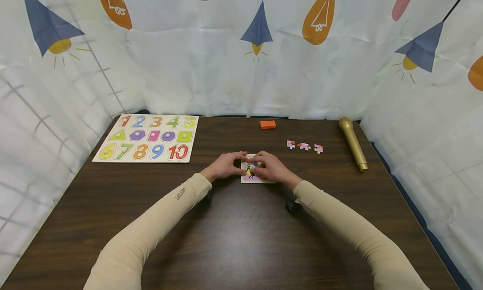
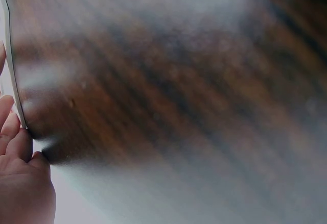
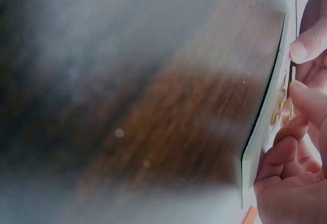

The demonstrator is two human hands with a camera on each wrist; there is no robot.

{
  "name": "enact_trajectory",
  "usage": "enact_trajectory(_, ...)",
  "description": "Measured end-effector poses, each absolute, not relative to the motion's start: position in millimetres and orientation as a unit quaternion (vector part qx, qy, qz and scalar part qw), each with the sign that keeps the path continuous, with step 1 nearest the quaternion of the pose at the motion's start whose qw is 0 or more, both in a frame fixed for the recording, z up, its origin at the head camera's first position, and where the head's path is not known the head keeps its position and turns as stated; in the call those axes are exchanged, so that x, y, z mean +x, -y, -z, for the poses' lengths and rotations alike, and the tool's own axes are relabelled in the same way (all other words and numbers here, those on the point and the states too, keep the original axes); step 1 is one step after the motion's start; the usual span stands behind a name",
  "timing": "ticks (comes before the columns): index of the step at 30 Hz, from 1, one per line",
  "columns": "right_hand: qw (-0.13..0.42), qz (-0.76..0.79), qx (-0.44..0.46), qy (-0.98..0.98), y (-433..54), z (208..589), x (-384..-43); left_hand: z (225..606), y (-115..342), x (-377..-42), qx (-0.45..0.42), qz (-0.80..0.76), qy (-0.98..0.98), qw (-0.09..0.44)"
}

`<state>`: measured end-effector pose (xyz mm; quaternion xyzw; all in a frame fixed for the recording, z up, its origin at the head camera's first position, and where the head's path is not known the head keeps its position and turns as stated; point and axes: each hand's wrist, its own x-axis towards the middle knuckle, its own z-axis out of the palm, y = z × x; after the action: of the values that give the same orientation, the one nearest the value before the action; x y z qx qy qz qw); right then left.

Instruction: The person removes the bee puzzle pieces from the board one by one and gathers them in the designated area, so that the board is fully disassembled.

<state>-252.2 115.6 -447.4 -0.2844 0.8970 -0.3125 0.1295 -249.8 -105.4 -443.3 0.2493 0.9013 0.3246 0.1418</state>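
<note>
A small jigsaw puzzle board (image 1: 258, 181) with a pale frame and a colourful picture lies on the table, partly hidden under both hands. My left hand (image 1: 225, 165) holds the board's left side, thumb and fingers spread along it; the left wrist view shows its curled fingers (image 2: 19, 144) at the board's edge. Over the picture, my right hand (image 1: 274, 168) pinches a thin puzzle piece (image 3: 293, 74) between thumb and fingers. That piece stands on edge close above the board in the right wrist view, and its printed face is hidden.
Three loose puzzle pieces (image 1: 304, 146) lie to the right, behind the right hand. An orange block (image 1: 268, 124) sits at the table's back edge. A gold microphone (image 1: 353, 144) lies at the far right. A number and shape board (image 1: 151, 137) occupies the back left.
</note>
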Motion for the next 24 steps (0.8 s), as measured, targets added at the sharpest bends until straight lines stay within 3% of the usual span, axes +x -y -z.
enact_trajectory(15,0.141,0.351,-0.255,-0.89,-126,441,-252,444,105,-251,0.25,-0.322,-0.902,0.141)
enact_trajectory(24,0.108,0.348,-0.227,-0.903,-147,440,-256,447,105,-254,0.241,-0.325,-0.902,0.148)
